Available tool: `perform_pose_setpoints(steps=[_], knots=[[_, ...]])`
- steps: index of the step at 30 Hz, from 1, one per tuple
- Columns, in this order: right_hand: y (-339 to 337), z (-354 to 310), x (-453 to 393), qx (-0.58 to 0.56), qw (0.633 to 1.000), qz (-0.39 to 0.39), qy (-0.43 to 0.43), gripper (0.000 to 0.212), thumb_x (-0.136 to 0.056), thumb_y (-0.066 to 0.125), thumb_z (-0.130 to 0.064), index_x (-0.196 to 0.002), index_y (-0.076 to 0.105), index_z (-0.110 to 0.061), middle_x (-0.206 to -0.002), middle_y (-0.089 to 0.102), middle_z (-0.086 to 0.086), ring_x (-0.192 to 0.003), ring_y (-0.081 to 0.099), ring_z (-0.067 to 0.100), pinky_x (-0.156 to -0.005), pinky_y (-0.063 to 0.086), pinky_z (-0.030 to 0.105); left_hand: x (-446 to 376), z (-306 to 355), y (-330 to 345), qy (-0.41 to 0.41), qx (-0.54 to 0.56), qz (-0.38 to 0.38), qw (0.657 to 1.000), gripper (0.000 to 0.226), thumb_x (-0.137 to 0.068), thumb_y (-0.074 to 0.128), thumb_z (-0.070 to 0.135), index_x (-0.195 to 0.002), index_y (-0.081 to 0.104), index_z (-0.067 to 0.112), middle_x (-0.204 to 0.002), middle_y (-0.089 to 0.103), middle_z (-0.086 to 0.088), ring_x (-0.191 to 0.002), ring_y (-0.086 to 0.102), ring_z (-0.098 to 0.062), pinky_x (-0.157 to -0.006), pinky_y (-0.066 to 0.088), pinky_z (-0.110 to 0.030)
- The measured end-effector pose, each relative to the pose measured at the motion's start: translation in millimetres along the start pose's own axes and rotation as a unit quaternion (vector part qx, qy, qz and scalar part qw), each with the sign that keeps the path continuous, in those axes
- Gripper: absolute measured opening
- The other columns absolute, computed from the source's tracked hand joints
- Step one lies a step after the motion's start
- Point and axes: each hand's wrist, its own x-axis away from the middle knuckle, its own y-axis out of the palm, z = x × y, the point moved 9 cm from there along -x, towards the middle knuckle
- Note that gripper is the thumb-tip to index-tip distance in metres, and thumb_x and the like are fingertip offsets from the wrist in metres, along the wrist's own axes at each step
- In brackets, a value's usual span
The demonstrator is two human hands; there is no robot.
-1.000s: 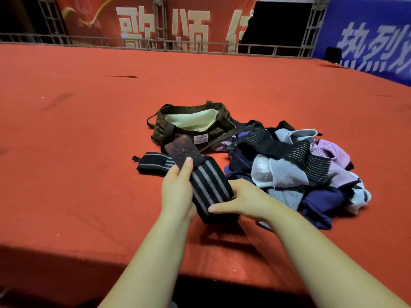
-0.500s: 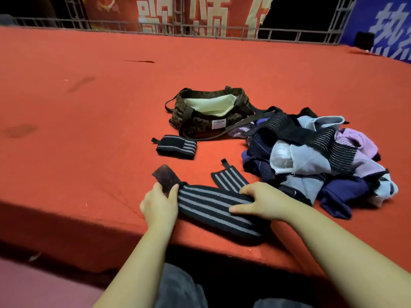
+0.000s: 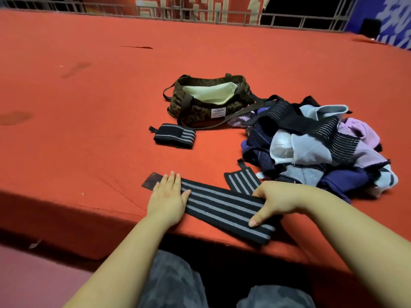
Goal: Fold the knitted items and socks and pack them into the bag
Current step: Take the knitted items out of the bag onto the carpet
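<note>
Head view, the only one. A striped band (image 3: 224, 207) is lying flat at the near edge of the red platform (image 3: 89, 107), directly in front of the person. Its long axis is running from far-left to near-right, dark patch end pointing left, the other end hanging slightly past the platform edge. The left hand (image 3: 167, 201) is pressing down on the left end, fingers straight and together, palm flat, holding nothing. The right hand (image 3: 272, 202) is gripping the band toward its right end, fingers curled over the far edge, thumb underneath at the near edge. Both hands are on the band, so neither has to reach; the right one is looking like the hand to carry its end leftward along the axis for the fold, though that's only my read.

A second striped piece (image 3: 242, 182) is sticking out just behind the right hand; whether it is the same band's tail, can't tell. A finished band roll (image 3: 174, 135) is sitting just in front of the bag (image 3: 209, 101), which is standing open, mouth up, well beyond the hands. The unsorted pile (image 3: 315, 147) is lying to the right, touching the bag's strap side.
</note>
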Motion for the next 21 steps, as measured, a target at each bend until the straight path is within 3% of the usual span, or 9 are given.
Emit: perform_pose_setpoints(steps=[4,8,9,11,13,14,18,21], knots=[[-16.5,19.5,24.9,-0.002,1.000,0.000,0.016,0.045,-0.053,0.085,-0.050,-0.084,0.071,-0.021,-0.083,0.074,-0.002,-0.077,0.069,0.019,-0.077,0.056,0.035,-0.3,2.4,0.6,-0.012,-0.018,-0.006,1.000,0.060,-0.102,0.023,0.042,-0.152,0.008,0.011,-0.160,0.002,-0.006,-0.147,0.002,-0.022,-0.119,0.004,-0.037],[-31.9,44.0,35.8,0.003,0.996,0.085,0.041,0.028,-0.066,0.082,-0.042,-0.073,0.067,-0.020,-0.068,0.068,-0.009,-0.064,0.060,0.007,-0.065,0.047,0.023,3.5,15.5,-10.2,-0.027,-0.021,-0.002,0.999,0.062,-0.101,0.028,0.041,-0.151,0.010,0.009,-0.159,0.004,-0.012,-0.146,0.002,-0.028,-0.119,0.007,-0.039],[-30.2,47.8,34.6,0.001,0.994,0.102,0.042,0.027,-0.066,0.082,-0.042,-0.072,0.066,-0.021,-0.068,0.067,-0.009,-0.064,0.060,0.007,-0.064,0.047,0.023,5.4,34.3,-16.0,0.008,0.007,0.018,1.000,0.062,-0.100,0.033,0.040,-0.150,0.014,0.009,-0.159,0.007,-0.013,-0.146,0.005,-0.028,-0.119,0.007,-0.038],[-24.3,50.6,29.6,-0.006,0.993,0.115,0.040,0.028,-0.067,0.081,-0.041,-0.073,0.065,-0.019,-0.070,0.066,-0.006,-0.066,0.059,0.011,-0.065,0.046,0.024,18.4,92.3,-22.9,0.152,0.100,0.038,0.983,0.055,-0.098,0.044,0.037,-0.145,0.033,0.011,-0.152,0.030,-0.011,-0.142,0.023,-0.026,-0.117,0.015,-0.032],[-22.9,52.4,26.5,-0.010,0.993,0.116,0.035,0.030,-0.068,0.081,-0.041,-0.075,0.066,-0.016,-0.069,0.063,-0.005,-0.065,0.056,0.011,-0.063,0.044,0.024,38.6,147.9,-12.5,0.272,0.136,-0.010,0.953,0.039,-0.093,0.053,0.038,-0.126,0.053,0.017,-0.129,0.052,-0.004,-0.124,0.044,-0.020,-0.107,0.029,-0.029],[-22.5,54.6,27.0,-0.016,0.994,0.105,0.035,0.030,-0.068,0.081,-0.040,-0.077,0.067,-0.015,-0.069,0.063,-0.005,-0.064,0.055,0.010,-0.063,0.044,0.024,43.6,163.8,-1.8,0.291,0.123,-0.039,0.948,0.034,-0.091,0.056,0.041,-0.118,0.057,0.019,-0.119,0.055,-0.002,-0.116,0.048,-0.019,-0.102,0.032,-0.029],[-14.4,80.9,38.6,-0.027,0.998,0.032,0.049,0.025,-0.067,0.082,-0.038,-0.074,0.068,-0.019,-0.070,0.065,-0.007,-0.065,0.056,0.007,-0.067,0.046,0.023,29.2,164.5,21.3,0.251,0.119,-0.071,0.958,0.035,-0.081,0.067,0.045,-0.102,0.056,0.019,-0.106,0.052,0.000,-0.106,0.047,-0.019,-0.096,0.034,-0.027],[-21.5,112.9,55.6,-0.032,0.996,0.035,0.073,0.034,-0.065,0.083,-0.041,-0.076,0.070,-0.012,-0.068,0.064,-0.005,-0.064,0.053,0.009,-0.066,0.046,0.027,23.1,160.0,24.3,0.240,0.147,-0.075,0.957,0.032,-0.080,0.070,0.042,-0.098,0.057,0.019,-0.100,0.050,0.004,-0.104,0.048,-0.016,-0.092,0.033,-0.023]])
